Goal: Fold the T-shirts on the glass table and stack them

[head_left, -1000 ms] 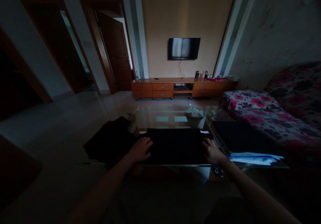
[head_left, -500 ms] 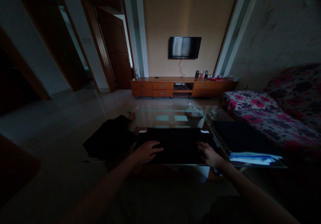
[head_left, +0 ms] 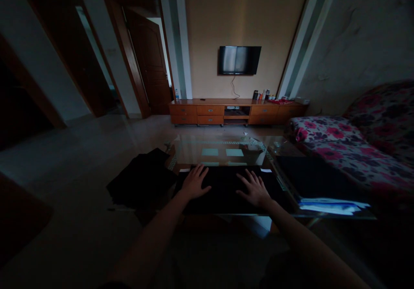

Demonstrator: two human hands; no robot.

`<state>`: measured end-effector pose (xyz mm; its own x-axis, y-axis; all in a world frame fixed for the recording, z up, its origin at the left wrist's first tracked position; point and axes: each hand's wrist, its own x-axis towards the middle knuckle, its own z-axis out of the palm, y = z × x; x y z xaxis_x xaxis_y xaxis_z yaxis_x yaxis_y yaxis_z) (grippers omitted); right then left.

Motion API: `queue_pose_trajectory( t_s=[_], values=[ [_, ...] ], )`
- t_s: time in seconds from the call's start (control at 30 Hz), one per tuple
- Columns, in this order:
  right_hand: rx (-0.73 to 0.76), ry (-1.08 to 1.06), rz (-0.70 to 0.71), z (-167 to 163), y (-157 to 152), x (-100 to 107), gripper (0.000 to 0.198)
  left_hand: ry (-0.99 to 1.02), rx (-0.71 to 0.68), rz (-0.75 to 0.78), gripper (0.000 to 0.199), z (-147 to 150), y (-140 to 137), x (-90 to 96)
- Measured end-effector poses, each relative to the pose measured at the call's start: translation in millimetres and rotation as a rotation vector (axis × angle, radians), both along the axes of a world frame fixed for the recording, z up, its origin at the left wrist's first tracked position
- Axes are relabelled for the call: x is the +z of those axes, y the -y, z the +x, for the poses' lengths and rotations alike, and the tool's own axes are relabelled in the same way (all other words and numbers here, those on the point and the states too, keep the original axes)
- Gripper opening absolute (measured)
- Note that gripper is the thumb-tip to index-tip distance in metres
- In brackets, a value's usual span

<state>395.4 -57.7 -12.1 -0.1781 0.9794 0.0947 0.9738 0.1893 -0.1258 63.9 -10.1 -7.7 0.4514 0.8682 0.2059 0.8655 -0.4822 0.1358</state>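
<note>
A black cloth (head_left: 223, 190) lies spread flat at the near edge of the glass coffee table (head_left: 190, 151). My left hand (head_left: 195, 183) rests palm down on its left part, fingers spread. On the right part, my right hand (head_left: 254, 188) lies with its fingers apart too. White pieces stick out at the cloth's far left corner and far right corner. A heap of black fabric (head_left: 142, 179) is to the left. Over on the right is a folded dark stack (head_left: 317, 177) with white and blue layers (head_left: 333, 206) along its front edge. Dim light hides the cloth's folds.
A sofa with a flowered cover (head_left: 336, 146) stands to the right. Beyond the table, a long wooden cabinet (head_left: 210, 111) carries bottles and small items, below a wall-mounted television (head_left: 239, 60). A wooden door (head_left: 148, 60) is at the back left.
My left hand has slid forward, toward the cloth's far edge. My right hand has moved left and a little forward over the cloth, its fingers now more spread.
</note>
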Motion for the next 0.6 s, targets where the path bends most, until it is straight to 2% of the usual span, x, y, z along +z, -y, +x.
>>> queue_pose_trajectory(
  t_s=[0.03, 0.1, 0.23, 0.3, 0.43, 0.5, 0.6],
  values=[
    [-0.002, 0.015, -0.042, 1.1, 0.5, -4.4, 0.083, -0.023, 0.043, -0.041, 0.101, -1.0, -1.1, -1.1],
    [-0.002, 0.029, -0.091, 5.3, 2.3, -11.0, 0.087, -0.051, 0.103, -0.124, 0.112, -4.1, -1.4, -3.9],
    [0.013, 0.03, -0.109, 11.9, 4.5, -15.4, 0.089, -0.083, 0.109, -0.179, 0.111, -9.0, 0.0, -10.2],
    [0.012, 0.028, -0.121, 12.1, 4.0, -15.0, 0.088, -0.088, 0.121, -0.172, 0.104, -8.0, -0.2, -10.8],
    [-0.041, 0.026, -0.113, 0.2, -2.6, -10.3, 0.091, -0.076, 0.194, -0.056, 0.063, 6.3, -3.2, -4.1],
    [-0.106, 0.021, -0.052, -15.2, -10.3, -5.8, 0.086, -0.071, 0.226, 0.041, 0.056, 19.8, -5.8, 0.1],
    [-0.14, -0.012, 0.05, -47.1, -26.6, 0.5, 0.073, -0.051, 0.176, 0.11, 0.05, 44.5, -10.1, 0.1]
  ],
)
